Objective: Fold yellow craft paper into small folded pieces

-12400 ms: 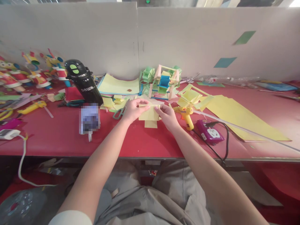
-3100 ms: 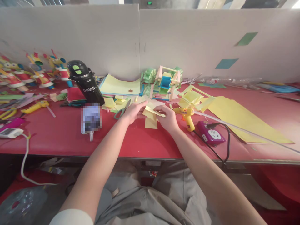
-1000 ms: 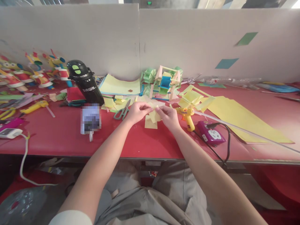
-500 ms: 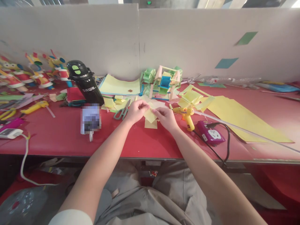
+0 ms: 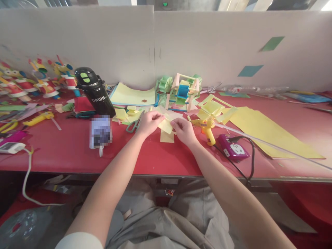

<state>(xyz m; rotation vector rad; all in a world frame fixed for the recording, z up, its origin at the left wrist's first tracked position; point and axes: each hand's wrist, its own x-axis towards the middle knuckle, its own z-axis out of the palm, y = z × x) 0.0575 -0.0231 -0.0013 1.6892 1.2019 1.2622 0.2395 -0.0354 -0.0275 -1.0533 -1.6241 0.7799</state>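
Note:
A small piece of yellow paper (image 5: pixel 165 126) is held up between my two hands, over the front middle of the table. My left hand (image 5: pixel 151 122) pinches its left edge between thumb and fingers. At the paper's right edge, my right hand (image 5: pixel 183 130) has thumb and fingers closed on it. Under it, another yellow paper piece (image 5: pixel 167 137) lies flat on the red table. Green-handled scissors (image 5: pixel 132 126) rest just left of my left hand, partly hidden by it. To the right of my right hand lies a yellow glue gun (image 5: pixel 206 129).
A purple power socket (image 5: pixel 234 148) with a black cord sits at right, near large yellow sheets (image 5: pixel 267 133). Behind stands a wooden-stick frame (image 5: pixel 183 91) with folded paper. At left are a black bottle (image 5: pixel 94 91), a blurred-out item (image 5: pixel 100 132) and several colourful figures (image 5: pixel 44 81).
The yellow paper between my hands has turned and shows a flatter, wider face. My fingertips have drawn slightly apart, the right ones shifting a little to the right.

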